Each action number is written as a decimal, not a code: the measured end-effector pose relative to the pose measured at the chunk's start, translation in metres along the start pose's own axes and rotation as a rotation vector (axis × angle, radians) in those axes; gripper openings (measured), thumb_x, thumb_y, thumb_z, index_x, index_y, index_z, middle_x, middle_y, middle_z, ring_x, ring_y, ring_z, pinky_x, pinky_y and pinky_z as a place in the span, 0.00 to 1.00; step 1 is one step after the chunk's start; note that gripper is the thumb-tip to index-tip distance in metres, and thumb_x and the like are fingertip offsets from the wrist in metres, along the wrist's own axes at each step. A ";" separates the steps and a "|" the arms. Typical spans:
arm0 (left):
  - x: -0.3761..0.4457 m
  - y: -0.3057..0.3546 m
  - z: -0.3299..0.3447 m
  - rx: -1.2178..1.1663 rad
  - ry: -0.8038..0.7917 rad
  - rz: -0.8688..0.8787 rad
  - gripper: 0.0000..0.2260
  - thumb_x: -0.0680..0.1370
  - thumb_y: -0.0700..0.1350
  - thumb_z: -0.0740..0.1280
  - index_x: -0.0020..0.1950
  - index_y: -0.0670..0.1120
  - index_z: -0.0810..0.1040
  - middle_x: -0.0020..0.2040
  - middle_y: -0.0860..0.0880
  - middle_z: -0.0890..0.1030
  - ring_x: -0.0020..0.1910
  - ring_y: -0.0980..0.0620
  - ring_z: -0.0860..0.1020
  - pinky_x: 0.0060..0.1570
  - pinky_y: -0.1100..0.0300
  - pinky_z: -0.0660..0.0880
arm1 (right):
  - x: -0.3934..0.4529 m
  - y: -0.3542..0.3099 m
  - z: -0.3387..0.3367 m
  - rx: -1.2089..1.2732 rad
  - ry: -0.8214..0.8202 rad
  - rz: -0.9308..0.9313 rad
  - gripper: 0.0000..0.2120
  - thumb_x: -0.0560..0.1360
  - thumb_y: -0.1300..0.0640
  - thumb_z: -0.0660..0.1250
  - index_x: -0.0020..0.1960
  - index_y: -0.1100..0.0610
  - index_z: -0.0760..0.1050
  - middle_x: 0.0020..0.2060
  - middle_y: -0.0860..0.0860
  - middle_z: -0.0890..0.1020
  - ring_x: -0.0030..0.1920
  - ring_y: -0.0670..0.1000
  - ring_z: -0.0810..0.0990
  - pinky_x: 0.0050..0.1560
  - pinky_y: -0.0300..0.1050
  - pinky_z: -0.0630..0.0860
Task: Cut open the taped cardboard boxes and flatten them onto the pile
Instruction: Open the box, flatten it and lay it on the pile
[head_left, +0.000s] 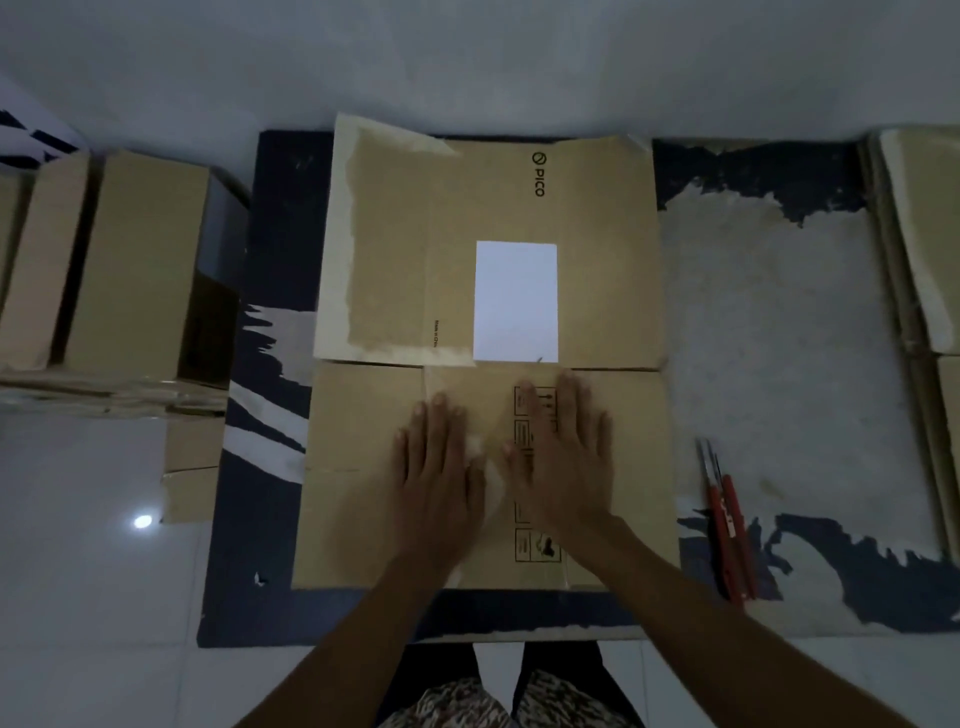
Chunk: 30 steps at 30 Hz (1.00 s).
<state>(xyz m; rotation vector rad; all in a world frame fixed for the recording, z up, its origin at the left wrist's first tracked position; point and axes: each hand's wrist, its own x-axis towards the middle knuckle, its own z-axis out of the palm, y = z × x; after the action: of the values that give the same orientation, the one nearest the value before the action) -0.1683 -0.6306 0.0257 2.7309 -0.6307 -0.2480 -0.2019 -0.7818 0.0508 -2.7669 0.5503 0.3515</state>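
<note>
While the flattened cardboard box (488, 353) lies spread on the torn dark mat (270, 519) in front of me, I press both palms flat on its near half, my left hand (441, 473) and my right hand (563, 457) side by side with fingers straight and holding nothing. A white label (516, 301) sits on the far half beside the PICO print, and the red-handled cutters (727, 525) lie on the mat just right of the box. Upright boxes (119, 260) stand at my left, and a stack of flattened cardboard (919, 239) lies at the far right.
</note>
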 end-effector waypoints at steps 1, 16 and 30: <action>0.000 -0.001 0.002 0.014 0.007 -0.010 0.27 0.83 0.52 0.53 0.79 0.42 0.60 0.80 0.42 0.57 0.80 0.43 0.55 0.77 0.44 0.53 | -0.012 -0.005 0.009 0.005 0.032 0.027 0.32 0.81 0.38 0.46 0.81 0.47 0.47 0.80 0.58 0.43 0.79 0.60 0.40 0.76 0.65 0.47; -0.016 0.014 0.016 0.084 0.015 -0.095 0.26 0.84 0.51 0.47 0.78 0.38 0.61 0.80 0.39 0.57 0.79 0.39 0.53 0.76 0.38 0.52 | -0.043 -0.006 0.043 -0.076 0.181 0.041 0.30 0.81 0.44 0.56 0.80 0.53 0.56 0.79 0.61 0.52 0.79 0.61 0.48 0.76 0.66 0.50; 0.045 0.003 -0.018 -0.055 0.254 -0.044 0.13 0.73 0.43 0.67 0.56 0.40 0.79 0.57 0.41 0.80 0.57 0.37 0.77 0.56 0.49 0.64 | -0.048 -0.017 0.050 -0.070 0.162 0.114 0.30 0.81 0.42 0.50 0.80 0.51 0.53 0.80 0.58 0.49 0.79 0.60 0.46 0.75 0.68 0.50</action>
<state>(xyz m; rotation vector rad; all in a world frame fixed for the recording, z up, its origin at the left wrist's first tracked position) -0.1254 -0.6484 0.0388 2.6650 -0.4860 0.0710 -0.2468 -0.7342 0.0221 -2.8552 0.7503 0.1749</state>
